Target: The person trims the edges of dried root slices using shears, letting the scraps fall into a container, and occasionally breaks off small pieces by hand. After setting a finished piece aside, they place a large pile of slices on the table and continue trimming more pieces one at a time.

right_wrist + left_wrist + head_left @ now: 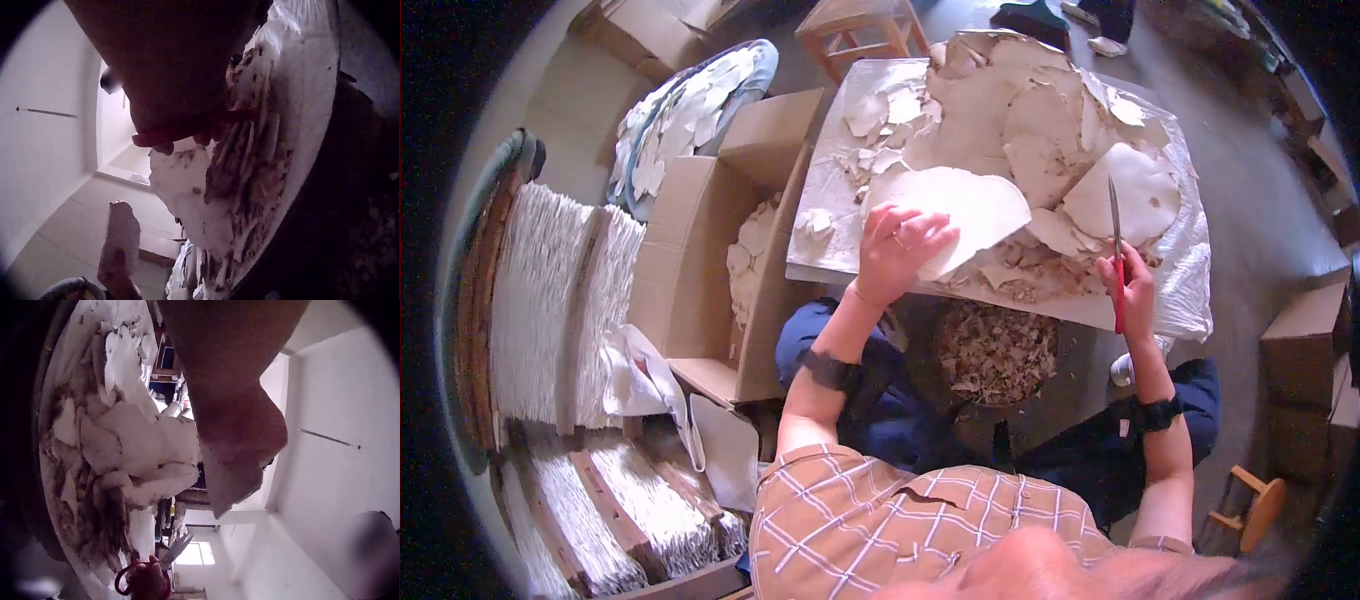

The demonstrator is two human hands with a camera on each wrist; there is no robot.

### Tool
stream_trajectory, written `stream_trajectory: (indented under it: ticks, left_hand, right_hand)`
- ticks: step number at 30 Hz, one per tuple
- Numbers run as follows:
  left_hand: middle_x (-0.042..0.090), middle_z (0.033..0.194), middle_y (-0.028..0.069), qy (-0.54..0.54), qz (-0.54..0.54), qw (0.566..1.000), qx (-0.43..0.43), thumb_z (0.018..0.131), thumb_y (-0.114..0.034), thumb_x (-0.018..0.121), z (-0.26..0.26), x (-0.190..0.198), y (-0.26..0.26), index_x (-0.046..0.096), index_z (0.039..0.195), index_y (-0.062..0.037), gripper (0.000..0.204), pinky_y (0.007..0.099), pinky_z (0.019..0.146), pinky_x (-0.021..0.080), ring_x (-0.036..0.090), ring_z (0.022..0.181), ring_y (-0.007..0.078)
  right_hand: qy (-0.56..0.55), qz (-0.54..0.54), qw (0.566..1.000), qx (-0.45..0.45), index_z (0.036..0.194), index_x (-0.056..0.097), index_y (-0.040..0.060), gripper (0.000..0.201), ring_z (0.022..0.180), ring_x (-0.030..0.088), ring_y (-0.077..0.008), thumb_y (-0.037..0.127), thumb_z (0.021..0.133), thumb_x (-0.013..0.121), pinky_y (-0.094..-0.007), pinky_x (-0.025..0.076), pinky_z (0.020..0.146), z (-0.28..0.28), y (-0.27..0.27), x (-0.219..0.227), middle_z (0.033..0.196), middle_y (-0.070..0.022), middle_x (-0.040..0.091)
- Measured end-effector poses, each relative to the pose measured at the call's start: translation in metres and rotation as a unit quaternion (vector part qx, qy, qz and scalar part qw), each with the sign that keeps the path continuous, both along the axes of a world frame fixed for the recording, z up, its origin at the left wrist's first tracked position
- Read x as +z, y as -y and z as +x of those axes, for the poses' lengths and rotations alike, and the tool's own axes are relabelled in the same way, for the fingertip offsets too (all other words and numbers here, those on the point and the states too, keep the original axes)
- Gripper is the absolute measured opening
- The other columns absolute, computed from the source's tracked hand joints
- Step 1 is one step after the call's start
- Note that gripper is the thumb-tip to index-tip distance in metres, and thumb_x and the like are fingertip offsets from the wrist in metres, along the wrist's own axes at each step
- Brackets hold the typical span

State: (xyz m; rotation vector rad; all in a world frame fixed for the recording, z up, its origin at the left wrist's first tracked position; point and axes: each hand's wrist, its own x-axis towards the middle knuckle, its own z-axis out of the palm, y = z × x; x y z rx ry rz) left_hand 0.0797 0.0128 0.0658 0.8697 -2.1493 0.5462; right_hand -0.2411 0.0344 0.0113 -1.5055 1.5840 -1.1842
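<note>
My left hand holds a large, pale, flat sheet with an uneven outline, its fingers spread over the top face. The thumb is hidden beneath it in the head view. Over the table's near right side, my right hand grips scissors by their red handles, the blades pointing away from me and lying close together. The right wrist view shows the red handle across the fingers, and the held sheet raised beyond. Under both hands lies a heap of similar pale sheets with brownish, ragged edges.
The heap rests on a table covered in white plastic. Below its near edge stands a round container of small scraps. A cardboard box with pale pieces stands left, near stacked white sheets. Behind are a tray and wooden stool.
</note>
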Motion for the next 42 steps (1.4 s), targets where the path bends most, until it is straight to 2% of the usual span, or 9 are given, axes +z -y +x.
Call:
stream_trajectory:
  ticks: [4, 6, 10, 13, 18, 26, 35, 37, 42]
  left_hand:
    - [0.059, 0.094, 0.0032, -0.3, 0.159, 0.94, 0.04, 0.072, -0.013, 0.063, 0.038, -0.021, 0.01, 0.061, 0.094, -0.0142, 0.022, 0.0322, 0.07, 0.045, 0.055, 0.077, 0.0209]
    - [0.057, 0.095, 0.0097, -0.7, 0.212, 0.669, 0.134, 0.076, -0.017, 0.062, 0.079, -0.03, 0.027, 0.056, 0.099, -0.0022, 0.028, 0.0346, 0.068, 0.047, 0.056, 0.078, 0.0235]
    - [0.053, 0.09, 0.0094, -0.86, 0.065, 0.505, -0.046, 0.076, -0.02, 0.06, 0.187, -0.031, 0.041, 0.043, 0.108, 0.0029, 0.043, 0.0343, 0.069, 0.045, 0.053, 0.078, 0.0208]
    - [0.05, 0.094, 0.0031, -0.914, 0.087, 0.377, 0.119, 0.077, -0.018, 0.059, 0.195, -0.037, 0.049, 0.049, 0.106, -0.0038, 0.034, 0.0384, 0.075, 0.041, 0.047, 0.088, 0.0169]
    - [0.054, 0.096, 0.0031, -0.724, 0.39, 0.569, 0.017, 0.076, -0.017, 0.059, 0.138, -0.06, 0.071, 0.054, 0.103, -0.0088, 0.029, 0.0311, 0.066, 0.044, 0.052, 0.085, 0.0159]
    - [0.057, 0.1, 0.0193, -0.149, 0.428, 0.833, 0.318, 0.054, -0.032, 0.074, 0.09, -0.108, 0.102, 0.044, 0.115, -0.0006, 0.075, 0.0341, 0.077, 0.045, 0.057, 0.089, 0.0243]
    - [0.06, 0.095, 0.015, -0.239, 0.406, 0.823, 0.316, 0.048, -0.03, 0.078, 0.1, -0.115, 0.104, 0.052, 0.106, -0.0007, 0.069, 0.0319, 0.077, 0.045, 0.059, 0.086, 0.0231]
    - [0.062, 0.082, 0.007, -0.431, 0.484, 0.724, 0.236, 0.06, -0.019, 0.074, 0.095, -0.099, 0.1, 0.058, 0.09, -0.0004, 0.039, 0.0246, 0.066, 0.045, 0.058, 0.072, 0.0122]
    - [0.057, 0.068, -0.0018, -0.572, 0.367, 0.733, 0.028, 0.069, -0.004, 0.068, 0.082, -0.044, 0.072, 0.057, 0.077, -0.0018, 0.013, 0.0173, 0.056, 0.04, 0.049, 0.061, 0.0033]
  right_hand:
    - [-0.02, -0.042, 0.999, 0.0, 0.108, 0.05, -0.0041, 0.043, 0.057, 0.04, -0.0047, 0.021, 0.076, 0.063, -0.0181, 0.035, 0.052, -0.001, 0.002, -0.008, 0.065, 0.0038, 0.046]
    - [-0.014, -0.021, 1.0, -0.002, 0.107, 0.051, -0.0033, 0.04, 0.055, 0.04, -0.0048, 0.02, 0.077, 0.063, -0.019, 0.034, 0.05, -0.004, 0.003, -0.01, 0.062, 0.0044, 0.045]
    - [0.053, 0.002, 0.999, 0.003, 0.106, 0.051, -0.0017, 0.037, 0.055, 0.041, -0.0043, 0.02, 0.077, 0.062, -0.0187, 0.033, 0.048, 0.0, -0.002, 0.002, 0.062, 0.0039, 0.046]
    - [0.033, -0.028, 0.999, -0.014, 0.106, 0.052, 0.0008, 0.034, 0.053, 0.04, -0.0032, 0.018, 0.078, 0.061, -0.018, 0.032, 0.047, -0.002, 0.001, 0.002, 0.062, 0.0049, 0.045]
    - [0.03, -0.026, 0.999, -0.015, 0.106, 0.052, 0.0012, 0.034, 0.053, 0.039, -0.0031, 0.018, 0.078, 0.062, -0.018, 0.031, 0.047, -0.003, -0.003, 0.01, 0.062, 0.0053, 0.044]
    - [-0.026, -0.048, 0.998, -0.028, 0.107, 0.052, 0.0004, 0.037, 0.06, 0.043, -0.0067, 0.018, 0.076, 0.063, -0.0196, 0.037, 0.056, -0.017, -0.007, 0.012, 0.065, 0.0023, 0.046]
    - [-0.034, -0.062, 0.997, -0.029, 0.107, 0.052, 0.0001, 0.04, 0.063, 0.048, -0.0084, 0.02, 0.074, 0.065, -0.0213, 0.041, 0.06, -0.017, -0.007, 0.012, 0.07, -0.0009, 0.052]
    - [-0.031, -0.066, 0.997, -0.026, 0.106, 0.052, 0.0, 0.041, 0.064, 0.048, -0.0087, 0.02, 0.074, 0.066, -0.0216, 0.041, 0.061, -0.014, -0.006, 0.009, 0.071, -0.0014, 0.053]
    - [-0.069, -0.103, 0.992, -0.012, 0.105, 0.052, 0.0004, 0.04, 0.064, 0.049, -0.0094, 0.021, 0.074, 0.066, -0.0227, 0.042, 0.06, -0.006, -0.008, 0.016, 0.072, -0.0029, 0.054]
